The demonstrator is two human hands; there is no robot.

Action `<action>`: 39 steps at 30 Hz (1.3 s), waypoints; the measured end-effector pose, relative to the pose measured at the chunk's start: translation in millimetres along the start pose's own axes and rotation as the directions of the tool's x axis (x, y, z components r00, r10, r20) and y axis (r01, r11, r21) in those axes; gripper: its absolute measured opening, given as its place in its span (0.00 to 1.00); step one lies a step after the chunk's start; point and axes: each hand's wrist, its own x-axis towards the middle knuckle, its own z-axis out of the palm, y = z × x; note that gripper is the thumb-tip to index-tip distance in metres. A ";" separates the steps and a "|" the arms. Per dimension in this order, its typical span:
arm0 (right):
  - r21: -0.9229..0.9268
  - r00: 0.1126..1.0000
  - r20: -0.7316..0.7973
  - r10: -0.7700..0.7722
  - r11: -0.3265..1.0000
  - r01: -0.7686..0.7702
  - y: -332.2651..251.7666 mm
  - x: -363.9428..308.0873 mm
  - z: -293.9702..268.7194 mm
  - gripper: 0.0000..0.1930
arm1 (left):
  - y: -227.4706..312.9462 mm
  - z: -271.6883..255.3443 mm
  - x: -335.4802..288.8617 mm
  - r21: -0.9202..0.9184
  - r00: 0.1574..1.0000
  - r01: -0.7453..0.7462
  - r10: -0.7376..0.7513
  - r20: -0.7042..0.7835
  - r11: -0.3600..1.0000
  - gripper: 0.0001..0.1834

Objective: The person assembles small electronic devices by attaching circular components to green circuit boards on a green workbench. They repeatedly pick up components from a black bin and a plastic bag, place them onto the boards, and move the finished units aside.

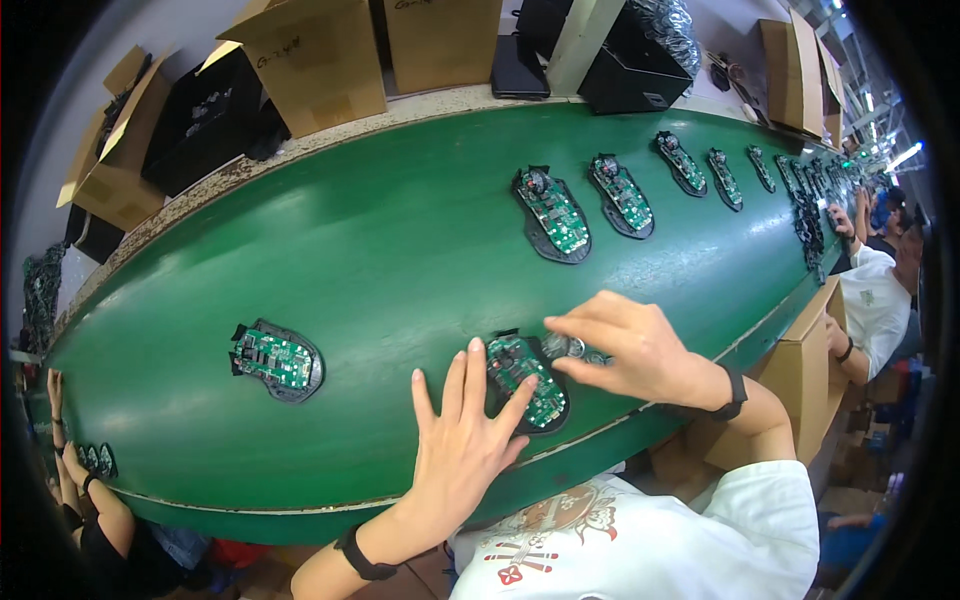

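In front of me on the green belt lies a black shell with a green circuit board (543, 408) in it. My left hand (462, 430) rests at its left side, fingers spread, the fingertips touching the shell and the board. At the upper right of that board, my right hand (635, 350) has its thumb and forefinger closed around a small grey round part (563, 346). Next to this part, under the right hand, a bit of green board shows; the hand partly hides it. Another shell with a board (275, 360) lies farther left.
Several more board assemblies (553, 215) run along the belt (380, 220) toward the far right. Cardboard boxes (315, 70) and a black bin (635, 65) line the far ledge. An open carton (795, 370) stands at the near right edge. Co-workers (875, 300) sit at both ends.
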 end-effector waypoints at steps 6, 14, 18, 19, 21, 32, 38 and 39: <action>-0.052 0.996 0.056 -0.069 0.996 0.072 -7.1 11.7 14.1 0.19 | -3.0 -1.8 6.7 -0.003 0.999 -0.047 0.047 -0.014 0.999 0.36; -0.159 0.986 0.051 -0.158 0.973 0.165 -15.6 17.0 24.4 0.20 | -5.8 1.8 5.9 0.071 0.996 -0.074 0.077 -0.043 0.995 0.25; -0.194 0.990 0.067 -0.128 0.971 0.139 -16.0 18.2 26.6 0.23 | -3.9 -0.6 9.3 0.161 0.996 -0.074 0.083 -0.045 0.984 0.30; -0.190 0.992 0.055 -0.115 0.974 0.124 -16.2 18.4 25.8 0.23 | -5.5 1.0 10.6 0.142 0.995 -0.080 0.087 -0.041 0.987 0.30; -0.183 0.996 0.031 -0.088 0.979 0.092 -16.6 18.0 24.1 0.23 | -9.5 5.2 13.0 0.103 0.995 -0.094 0.098 -0.031 0.990 0.31; -0.054 0.988 0.123 -0.098 0.993 0.105 -9.9 16.3 20.9 0.22 | -14.7 5.2 16.5 0.040 0.988 -0.144 0.146 -0.059 0.989 0.26; 0.020 0.981 0.167 -0.096 0.995 0.094 -6.9 19.4 24.4 0.23 | -16.5 8.3 17.5 0.015 0.990 -0.136 0.137 -0.042 0.991 0.33; 0.020 0.981 0.168 -0.096 0.995 0.094 -6.7 20.0 24.2 0.23 | -16.7 8.1 18.9 0.022 0.990 -0.135 0.136 -0.041 0.991 0.35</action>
